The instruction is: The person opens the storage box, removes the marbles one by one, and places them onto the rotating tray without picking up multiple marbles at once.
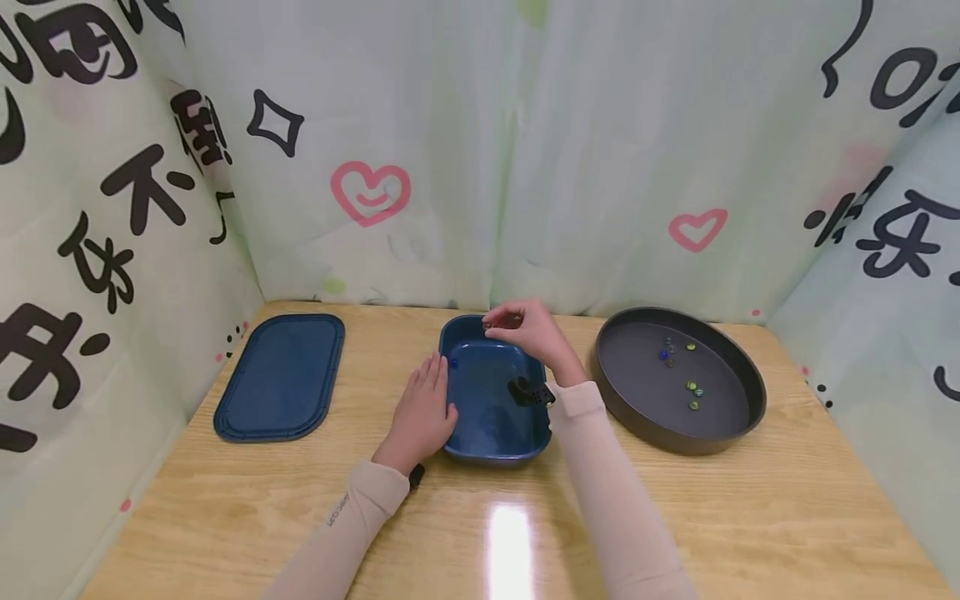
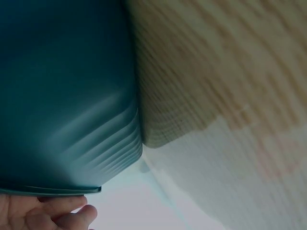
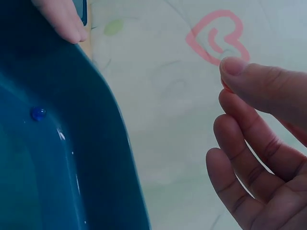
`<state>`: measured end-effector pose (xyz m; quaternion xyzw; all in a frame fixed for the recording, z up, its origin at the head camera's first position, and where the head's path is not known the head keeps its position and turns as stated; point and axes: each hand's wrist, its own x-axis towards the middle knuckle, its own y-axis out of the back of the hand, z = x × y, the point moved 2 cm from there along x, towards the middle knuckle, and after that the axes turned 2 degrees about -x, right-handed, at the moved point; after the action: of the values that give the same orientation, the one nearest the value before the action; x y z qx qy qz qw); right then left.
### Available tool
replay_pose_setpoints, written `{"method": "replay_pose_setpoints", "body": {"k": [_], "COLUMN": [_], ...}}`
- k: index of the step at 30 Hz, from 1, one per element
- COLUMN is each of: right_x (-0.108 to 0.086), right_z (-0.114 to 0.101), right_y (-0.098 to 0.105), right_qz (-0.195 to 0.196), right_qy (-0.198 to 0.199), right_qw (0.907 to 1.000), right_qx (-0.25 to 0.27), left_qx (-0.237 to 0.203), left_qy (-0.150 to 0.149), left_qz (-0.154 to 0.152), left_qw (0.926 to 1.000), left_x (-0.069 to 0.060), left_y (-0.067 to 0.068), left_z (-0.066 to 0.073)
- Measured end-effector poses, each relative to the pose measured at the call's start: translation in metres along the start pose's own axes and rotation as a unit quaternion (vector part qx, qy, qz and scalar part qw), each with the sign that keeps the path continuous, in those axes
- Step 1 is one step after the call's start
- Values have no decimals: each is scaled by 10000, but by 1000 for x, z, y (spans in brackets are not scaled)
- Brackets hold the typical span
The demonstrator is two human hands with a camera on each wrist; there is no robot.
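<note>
A blue plastic box [image 1: 491, 417] stands in the middle of the table. My left hand [image 1: 420, 408] rests against its left rim with the fingers straight. Over the box's far end is my right hand [image 1: 531, 333], its thumb and index finger pinching a small reddish marble [image 3: 225, 86] that is almost wholly hidden by the fingertips. One blue marble [image 3: 38, 113] lies inside the box near the left wall. To the right, a round dark grey pan [image 1: 637, 400] holds several glass marbles [image 1: 692, 387], greenish, blue and clear.
A blue lid [image 1: 279, 379] lies flat on the wooden table [image 1: 420, 533] at the left. Printed curtains [image 1: 450, 108] enclose the table at the back and both sides.
</note>
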<state>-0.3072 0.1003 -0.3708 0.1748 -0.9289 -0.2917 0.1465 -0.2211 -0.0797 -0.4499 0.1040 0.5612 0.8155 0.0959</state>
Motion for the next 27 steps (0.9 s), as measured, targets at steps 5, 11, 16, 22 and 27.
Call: {"method": "replay_pose_setpoints", "body": {"k": [5,11,16,22,27], "right_x": [-3,-1,0,2,5], "right_z": [5,9,14,20,26], "right_y": [-4,-6,-11,-18,-25], "right_qz": [18,33,58,112,162], "right_qy": [-122,-156,-153,-182,-238], "right_qw": [9999,9998,9997,9991,9987], "right_qx": [108,100,175,365,424], "left_qx": [-9,-110,-58,-18,10], "left_qy": [-52,-40,-9,19,26], "left_qz": [75,123,90,33,9], "left_qw": [10000,9999,9999,10000,10000], "left_x": [-2,-1,-2,-1,-1], "left_y": [-2,-2,-3,-3,-3], "left_z": [0,0,-1,-1,-1]}}
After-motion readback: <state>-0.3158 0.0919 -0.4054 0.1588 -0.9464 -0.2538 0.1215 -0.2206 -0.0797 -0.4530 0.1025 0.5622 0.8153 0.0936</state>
